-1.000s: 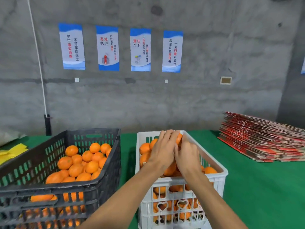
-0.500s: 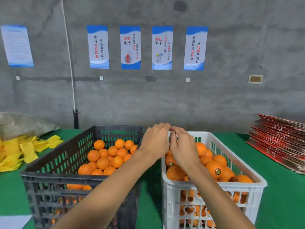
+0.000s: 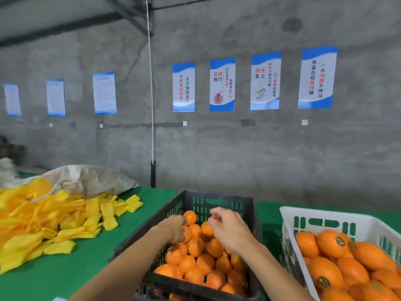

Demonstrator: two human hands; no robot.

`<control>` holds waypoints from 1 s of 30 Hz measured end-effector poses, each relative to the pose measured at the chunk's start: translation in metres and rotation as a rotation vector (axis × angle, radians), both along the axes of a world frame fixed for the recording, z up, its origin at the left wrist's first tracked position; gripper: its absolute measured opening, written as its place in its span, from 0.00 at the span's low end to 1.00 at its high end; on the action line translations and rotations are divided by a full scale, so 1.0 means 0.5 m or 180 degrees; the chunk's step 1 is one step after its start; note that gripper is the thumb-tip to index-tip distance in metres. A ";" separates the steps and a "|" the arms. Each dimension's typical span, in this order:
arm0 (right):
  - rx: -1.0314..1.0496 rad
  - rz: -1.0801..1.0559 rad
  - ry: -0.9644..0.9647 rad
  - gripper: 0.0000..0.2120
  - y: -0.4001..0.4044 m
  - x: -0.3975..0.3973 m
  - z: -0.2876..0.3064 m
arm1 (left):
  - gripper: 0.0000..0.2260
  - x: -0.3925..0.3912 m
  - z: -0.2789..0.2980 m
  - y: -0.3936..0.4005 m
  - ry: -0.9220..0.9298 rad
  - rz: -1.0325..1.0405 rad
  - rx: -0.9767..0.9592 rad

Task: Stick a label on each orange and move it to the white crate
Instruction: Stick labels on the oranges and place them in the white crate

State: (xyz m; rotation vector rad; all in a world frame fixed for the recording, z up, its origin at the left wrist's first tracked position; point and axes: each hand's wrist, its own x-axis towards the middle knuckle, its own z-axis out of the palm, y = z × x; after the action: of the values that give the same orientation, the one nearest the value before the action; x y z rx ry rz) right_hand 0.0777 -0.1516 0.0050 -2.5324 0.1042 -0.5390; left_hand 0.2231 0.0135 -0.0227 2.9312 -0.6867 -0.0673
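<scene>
both hands low in the centre of the frame, over the dark crate [image 3: 217,198] of unlabelled oranges [image 3: 196,247]. left hand [image 3: 175,228] down among the fruit, fingers curled onto one orange [image 3: 187,233], though hard to tell how firm the grip is. right hand [image 3: 230,229] hovering just beside it, fingertips pinched together, possibly on a label; too small to tell. best to lift that one fruit clear, turn a smooth patch of skin upward, then press the label flat. white crate [image 3: 325,218] at lower right, holding labelled oranges [image 3: 332,243], on the green counter [image 3: 86,257].
</scene>
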 end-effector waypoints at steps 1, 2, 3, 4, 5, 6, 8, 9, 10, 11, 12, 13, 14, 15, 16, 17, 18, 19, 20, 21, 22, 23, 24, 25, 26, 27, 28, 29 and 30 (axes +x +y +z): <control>-0.0023 0.0024 0.0075 0.20 -0.002 0.025 0.003 | 0.22 0.029 -0.003 -0.006 0.0138 0.0001 0.0061; -0.0051 0.0049 0.0149 0.20 -0.007 0.051 0.006 | 0.25 0.058 -0.004 -0.015 0.0278 0.0039 0.0081; -0.0054 0.0071 0.0207 0.20 -0.011 0.074 0.007 | 0.27 0.085 -0.008 -0.025 0.0395 0.0075 0.0093; -0.0042 0.0071 0.0238 0.21 -0.017 0.096 0.008 | 0.29 0.110 -0.012 -0.035 0.0508 0.0091 0.0110; -0.0024 0.0063 0.0250 0.21 -0.024 0.117 0.009 | 0.31 0.134 -0.019 -0.047 0.0628 0.0121 0.0129; 0.0000 0.0058 0.0259 0.21 -0.030 0.136 0.009 | 0.32 0.155 -0.028 -0.058 0.0749 0.0157 0.0173; 0.0038 0.0041 0.0264 0.21 -0.040 0.165 0.006 | 0.34 0.188 -0.045 -0.080 0.1051 0.0204 0.0270; 0.0037 0.0025 0.0278 0.20 -0.045 0.177 0.001 | 0.35 0.200 -0.055 -0.089 0.1222 0.0236 0.0286; 0.0037 0.0008 0.0298 0.20 -0.051 0.187 -0.006 | 0.37 0.209 -0.063 -0.099 0.1358 0.0283 0.0289; 0.0053 -0.0004 0.0328 0.20 -0.057 0.194 -0.012 | 0.38 0.216 -0.071 -0.106 0.1440 0.0321 0.0296; 0.0087 -0.0005 0.0368 0.20 -0.063 0.200 -0.018 | 0.39 0.223 -0.080 -0.111 0.1482 0.0333 0.0306; 0.0143 -0.0001 0.0405 0.20 -0.068 0.204 -0.025 | 0.39 0.229 -0.090 -0.113 0.1493 0.0332 0.0307; 0.0210 -0.0004 0.0418 0.20 -0.072 0.208 -0.032 | 0.39 0.237 -0.099 -0.114 0.1475 0.0329 0.0303; 0.0274 -0.0012 0.0420 0.20 -0.076 0.212 -0.038 | 0.37 0.245 -0.107 -0.114 0.1436 0.0320 0.0279; 0.0314 -0.0014 0.0427 0.20 -0.080 0.214 -0.043 | 0.35 0.249 -0.115 -0.113 0.1382 0.0309 0.0232; 0.0329 -0.0017 0.0440 0.20 -0.083 0.216 -0.045 | 0.32 0.251 -0.119 -0.113 0.1331 0.0297 0.0182; 0.0327 -0.0020 0.0458 0.20 -0.085 0.218 -0.048 | 0.31 0.250 -0.118 -0.112 0.1295 0.0267 0.0154; 0.0318 -0.0028 0.0471 0.20 -0.086 0.217 -0.050 | 0.30 0.246 -0.115 -0.111 0.1275 0.0215 0.0135; 0.0310 -0.0046 0.0453 0.20 -0.088 0.216 -0.051 | 0.29 0.238 -0.105 -0.111 0.1269 0.0156 0.0114; 0.0307 -0.0084 0.0416 0.20 -0.089 0.211 -0.051 | 0.29 0.225 -0.091 -0.112 0.1297 0.0096 0.0074; 0.0301 -0.0134 0.0369 0.19 -0.089 0.204 -0.049 | 0.29 0.208 -0.071 -0.114 0.1325 0.0018 -0.0038; 0.0288 -0.0191 0.0319 0.19 -0.088 0.194 -0.046 | 0.27 0.187 -0.049 -0.115 0.1337 -0.0075 -0.0205; 0.0266 -0.0251 0.0249 0.19 -0.086 0.182 -0.042 | 0.26 0.163 -0.025 -0.117 0.1316 -0.0172 -0.0414; 0.0225 -0.0315 0.0156 0.20 -0.084 0.166 -0.037 | 0.24 0.134 0.000 -0.117 0.1242 -0.0297 -0.0657; 0.0166 -0.0377 0.0032 0.20 -0.081 0.148 -0.031 | 0.23 0.101 0.025 -0.116 0.1091 -0.0479 -0.0903; 0.0120 -0.0426 -0.0100 0.21 -0.077 0.124 -0.025 | 0.23 0.063 0.046 -0.113 0.0898 -0.0705 -0.1151; 0.0111 -0.0458 -0.0223 0.23 -0.072 0.097 -0.019 | 0.23 0.022 0.063 -0.108 0.0715 -0.0934 -0.1429; 0.0136 -0.0465 -0.0322 0.24 -0.066 0.066 -0.012 | 0.22 -0.019 0.077 -0.102 0.0574 -0.1134 -0.1741; 0.0185 -0.0454 -0.0411 0.24 -0.059 0.033 -0.004 | 0.22 -0.062 0.087 -0.097 0.0486 -0.1300 -0.2052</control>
State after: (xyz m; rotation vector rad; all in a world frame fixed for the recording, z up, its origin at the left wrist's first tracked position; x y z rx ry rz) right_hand 0.0944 -0.1811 0.0029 -2.4387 0.2509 -0.7430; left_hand 0.1923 -0.0348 0.0209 2.1250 -1.0379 -0.0878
